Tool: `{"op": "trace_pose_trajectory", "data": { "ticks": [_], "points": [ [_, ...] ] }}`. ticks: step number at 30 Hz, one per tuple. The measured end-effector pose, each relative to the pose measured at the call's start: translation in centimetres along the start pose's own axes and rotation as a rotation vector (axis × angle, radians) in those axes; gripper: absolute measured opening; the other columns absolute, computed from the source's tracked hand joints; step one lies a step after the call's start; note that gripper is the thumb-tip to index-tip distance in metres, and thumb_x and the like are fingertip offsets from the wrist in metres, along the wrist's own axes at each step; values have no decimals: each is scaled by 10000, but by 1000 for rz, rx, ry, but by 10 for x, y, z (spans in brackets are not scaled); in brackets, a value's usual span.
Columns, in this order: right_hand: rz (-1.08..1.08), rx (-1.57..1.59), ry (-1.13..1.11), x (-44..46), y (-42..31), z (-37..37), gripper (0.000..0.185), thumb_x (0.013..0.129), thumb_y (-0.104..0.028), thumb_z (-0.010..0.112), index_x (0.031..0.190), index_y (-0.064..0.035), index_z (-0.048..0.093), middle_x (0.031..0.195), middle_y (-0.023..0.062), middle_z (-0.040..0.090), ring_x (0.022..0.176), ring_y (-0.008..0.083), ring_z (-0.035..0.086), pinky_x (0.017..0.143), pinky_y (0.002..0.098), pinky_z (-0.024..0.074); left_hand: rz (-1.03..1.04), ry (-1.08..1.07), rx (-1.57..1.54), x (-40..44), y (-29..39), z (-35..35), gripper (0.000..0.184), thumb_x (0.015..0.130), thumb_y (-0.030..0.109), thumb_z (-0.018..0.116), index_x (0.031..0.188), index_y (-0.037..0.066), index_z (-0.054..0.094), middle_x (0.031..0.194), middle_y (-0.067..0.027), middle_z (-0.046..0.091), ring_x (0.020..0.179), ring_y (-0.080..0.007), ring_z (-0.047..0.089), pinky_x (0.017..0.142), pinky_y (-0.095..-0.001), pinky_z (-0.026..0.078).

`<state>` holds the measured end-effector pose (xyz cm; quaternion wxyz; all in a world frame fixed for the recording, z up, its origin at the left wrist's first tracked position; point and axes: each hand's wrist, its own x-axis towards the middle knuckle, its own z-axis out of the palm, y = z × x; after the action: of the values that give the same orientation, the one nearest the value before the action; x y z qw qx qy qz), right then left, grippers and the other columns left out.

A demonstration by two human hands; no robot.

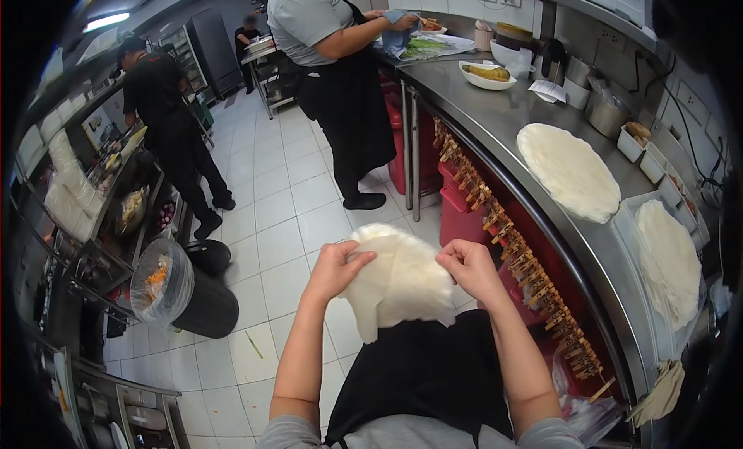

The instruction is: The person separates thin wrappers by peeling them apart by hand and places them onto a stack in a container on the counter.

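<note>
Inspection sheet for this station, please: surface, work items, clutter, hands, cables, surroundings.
Surface: steel counter, curved edge, on the right.
Work items: dough-like sheet held up, drooping; pale round flat on counter; another pale sheet beyond it, nearer the wearer.
Clutter: white bowl, crumpled cloth, green scrap on floor.
Hands: left hand and right hand pinch the held sheet.
Cables: black, along right wall.
Surroundings: three people; lined bin at left.

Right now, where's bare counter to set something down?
Steel counter: bare between the oval white dish and the nearest dough sheet. Crowded wall side: kettle, metal pot, white tubs. Far end holds greens.
</note>
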<state>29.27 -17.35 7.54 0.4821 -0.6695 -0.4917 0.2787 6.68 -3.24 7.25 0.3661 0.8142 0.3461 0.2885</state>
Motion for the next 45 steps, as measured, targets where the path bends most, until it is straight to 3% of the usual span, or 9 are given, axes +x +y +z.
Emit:
{"op": "trace_pose_trajectory", "data": {
  "ticks": [3,6,10,13,16,20,29,44,45],
  "points": [
    [66,139,10,2,-4,-22,127,856,-112,639,854,14,629,645,8,602,630,72,574,580,238,461,-40,25,-63,-2,-25,-11,262,839,230,689,793,-25,654,603,-141,613,516,-185,565,534,-338,452],
    [-188,274,-27,15,9,-4,138,858,-106,638,920,11,601,759,16,616,726,81,589,657,229,481,26,-41,-20,-7,-12,-3,263,841,235,686,790,-21,655,611,-147,609,531,-200,562,545,-343,447],
    [-439,-153,41,14,11,42,438,805,-198,700,1154,25,557,1070,177,642,995,282,637,836,347,502,101,-144,19,-6,24,6,264,838,250,684,792,-9,667,642,-160,619,567,-230,577,557,-338,448],
    [-126,-117,-75,8,1,47,566,771,-155,723,1253,35,494,1077,190,642,1021,274,627,887,355,474,142,-139,73,-4,29,7,249,831,229,698,798,-17,676,656,-130,641,569,-190,588,572,-312,474],
    [-143,-42,-116,15,11,37,564,765,-177,695,1230,73,497,1135,268,603,1055,356,610,887,388,478,72,-155,57,-5,32,3,293,806,281,713,793,-9,680,680,-141,649,599,-226,608,599,-329,480],
    [-217,-29,-103,9,8,38,563,772,-158,669,1252,67,480,1118,276,607,1058,369,604,905,393,467,273,5,53,-6,38,20,274,780,252,753,808,-11,678,680,-116,658,589,-173,617,589,-294,496],
    [-143,-170,-143,-4,-15,25,548,785,-85,613,1292,46,449,1094,284,611,1037,393,599,908,395,458,187,-44,17,2,36,24,197,776,167,758,778,-10,673,654,-90,661,577,-147,615,567,-275,491],
    [-120,-59,-133,-1,9,16,329,828,-27,608,1144,61,579,1003,126,673,898,170,640,794,318,499,106,91,60,2,6,22,256,812,232,727,762,-6,646,532,-88,563,470,-139,498,482,-337,412],
    [-93,47,-88,0,21,15,345,806,-85,638,1122,47,598,964,188,682,880,243,671,785,337,502,133,124,29,2,0,22,255,811,228,728,757,-6,643,517,-82,549,460,-126,479,469,-334,398]
  ]
}}
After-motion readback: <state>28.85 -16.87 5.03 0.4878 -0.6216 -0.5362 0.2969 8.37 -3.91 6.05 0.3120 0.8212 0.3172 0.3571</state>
